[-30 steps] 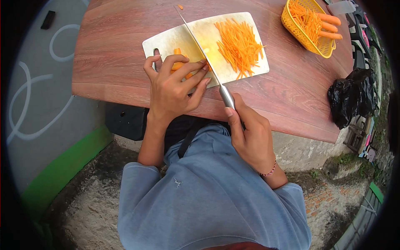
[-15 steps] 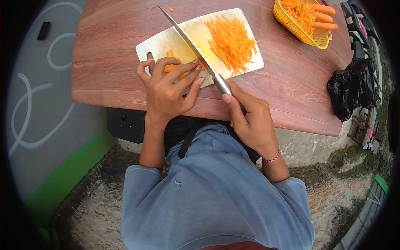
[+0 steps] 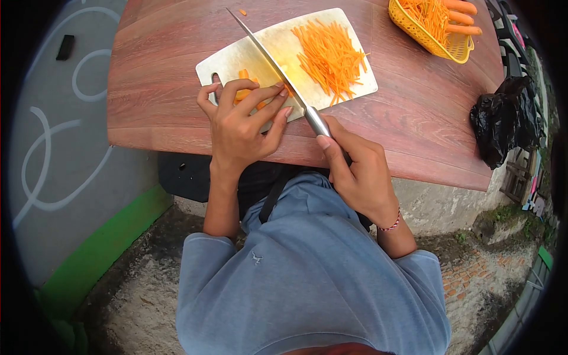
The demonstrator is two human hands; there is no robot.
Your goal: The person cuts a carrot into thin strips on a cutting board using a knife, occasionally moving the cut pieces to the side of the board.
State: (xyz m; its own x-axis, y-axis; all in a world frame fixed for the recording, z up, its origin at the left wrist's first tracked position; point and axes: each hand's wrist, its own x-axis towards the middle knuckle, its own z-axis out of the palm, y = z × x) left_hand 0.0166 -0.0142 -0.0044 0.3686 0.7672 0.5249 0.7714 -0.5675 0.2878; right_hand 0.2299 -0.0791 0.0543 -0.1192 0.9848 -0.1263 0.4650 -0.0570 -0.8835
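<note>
A white cutting board point(image 3: 248, 53) lies at the table's near edge, with a pile of thin carrot strips point(image 3: 331, 56) on its right side. My right hand point(image 3: 360, 165) is wrapped round the handle of a large knife point(image 3: 269, 59), whose blade slants up and left across the board. Left of the blade, my left hand point(image 3: 241, 125) presses its fingertips on carrot pieces point(image 3: 244, 94) at the board's lower left. Its fingers are bent and partly hide the pieces. The fingertips are close beside the blade.
A yellow basket point(image 3: 417, 38) with carrot strips and whole carrots point(image 3: 461, 19) stands at the table's upper right. A black plastic bag point(image 3: 500, 121) hangs at the right edge of the wooden table point(image 3: 423, 118). A small carrot bit point(image 3: 242, 12) lies beyond the board.
The whole view has shifted slightly, with the table and hands a little further right. The hands and knife hold nearly the same pose over the board.
</note>
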